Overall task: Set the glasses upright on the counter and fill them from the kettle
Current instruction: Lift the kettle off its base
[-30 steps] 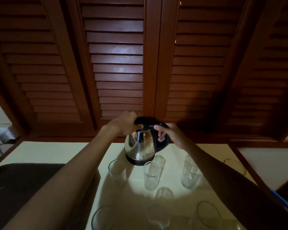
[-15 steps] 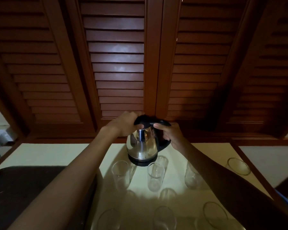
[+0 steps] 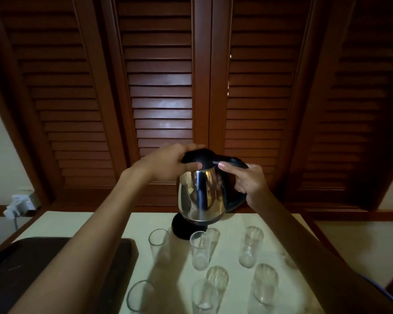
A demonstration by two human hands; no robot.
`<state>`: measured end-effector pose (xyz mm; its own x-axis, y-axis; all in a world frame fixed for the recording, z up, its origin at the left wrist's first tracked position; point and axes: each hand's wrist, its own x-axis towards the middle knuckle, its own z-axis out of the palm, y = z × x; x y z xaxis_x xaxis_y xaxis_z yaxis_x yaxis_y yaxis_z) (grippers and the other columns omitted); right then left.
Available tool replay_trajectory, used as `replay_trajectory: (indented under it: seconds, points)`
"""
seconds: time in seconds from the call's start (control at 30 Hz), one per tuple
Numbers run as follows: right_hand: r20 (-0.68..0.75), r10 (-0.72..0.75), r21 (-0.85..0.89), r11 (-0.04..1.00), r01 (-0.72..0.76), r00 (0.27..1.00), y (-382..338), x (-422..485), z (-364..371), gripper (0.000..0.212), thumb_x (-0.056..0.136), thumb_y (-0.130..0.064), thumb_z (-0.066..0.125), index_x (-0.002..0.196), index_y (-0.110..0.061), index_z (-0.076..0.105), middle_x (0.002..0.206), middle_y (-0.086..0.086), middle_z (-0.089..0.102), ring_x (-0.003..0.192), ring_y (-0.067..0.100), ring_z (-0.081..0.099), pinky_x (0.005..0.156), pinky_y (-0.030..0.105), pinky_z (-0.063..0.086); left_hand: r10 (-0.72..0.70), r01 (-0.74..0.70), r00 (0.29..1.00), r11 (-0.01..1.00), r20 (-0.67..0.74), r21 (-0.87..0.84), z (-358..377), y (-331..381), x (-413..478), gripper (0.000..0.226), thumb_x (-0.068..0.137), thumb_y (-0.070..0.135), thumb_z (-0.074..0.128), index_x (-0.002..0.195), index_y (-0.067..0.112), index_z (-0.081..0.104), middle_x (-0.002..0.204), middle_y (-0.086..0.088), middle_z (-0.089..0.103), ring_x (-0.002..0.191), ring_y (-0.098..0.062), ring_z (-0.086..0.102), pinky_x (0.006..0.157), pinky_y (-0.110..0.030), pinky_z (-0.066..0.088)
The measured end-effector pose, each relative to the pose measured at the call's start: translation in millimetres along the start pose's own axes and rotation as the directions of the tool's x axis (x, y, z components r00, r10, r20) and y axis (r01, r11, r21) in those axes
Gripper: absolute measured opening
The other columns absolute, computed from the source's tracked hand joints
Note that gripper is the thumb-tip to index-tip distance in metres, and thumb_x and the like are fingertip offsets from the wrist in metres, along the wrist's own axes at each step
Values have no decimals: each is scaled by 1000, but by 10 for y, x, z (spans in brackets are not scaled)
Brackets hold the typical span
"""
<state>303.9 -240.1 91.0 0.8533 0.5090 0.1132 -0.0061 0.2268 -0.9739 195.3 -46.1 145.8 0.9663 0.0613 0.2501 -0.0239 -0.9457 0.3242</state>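
Filling step begins: right hand (image 3: 247, 184) grips the kettle (image 3: 202, 196) handle, left hand (image 3: 168, 162) clasps its lid. Next, tilt over the nearest glass (image 3: 200, 250) on the bench (image 3: 77, 225).

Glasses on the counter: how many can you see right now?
8 glasses. Four nearest the kettle: left, centre, just behind it, right. Two mid-counter. Two at the near edge. A ninth may hide beside the right forearm.
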Motion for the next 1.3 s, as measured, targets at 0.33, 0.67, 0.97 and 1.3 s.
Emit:
replay_trajectory:
  seconds: [0.33,0.67,0.97,1.3]
  points:
    - [-100,-1,-81,997,-7,995,-286,-1000,-588,33,75,-28,88,83,-2,69,33,-10,43,28,5,32,40,23,25,75,-77,996,996,-40,-43,2,1025,-669,58,100,48,60,155,39,42,149,13,59,133,-6,56,114,-35,47]
    - [-119,48,-81,995,-58,992,38,-1920,-834,40,76,-23,88,57,-14,54,34,-8,38,28,9,31,36,21,27,139,-140,990,990,28,0,355,1457,-1439,60,101,50,56,157,36,40,145,12,63,125,-10,65,108,-33,51]
    - [-175,100,-96,988,-118,980,286,-2392,-875,40,59,-35,94,77,-6,75,40,-6,42,34,11,32,42,25,24,135,-143,988,981,-72,-128,654,1409,-1952,62,98,54,58,156,37,42,152,16,54,138,0,51,110,-18,41]
    - [-161,103,-104,987,-121,981,430,-2736,-923,39,45,-41,88,77,-19,85,36,-7,38,33,11,25,39,23,20,-656,309,676,665,-334,-680,2074,296,-2945,73,86,36,80,151,28,47,152,0,51,134,-17,55,109,-40,51]
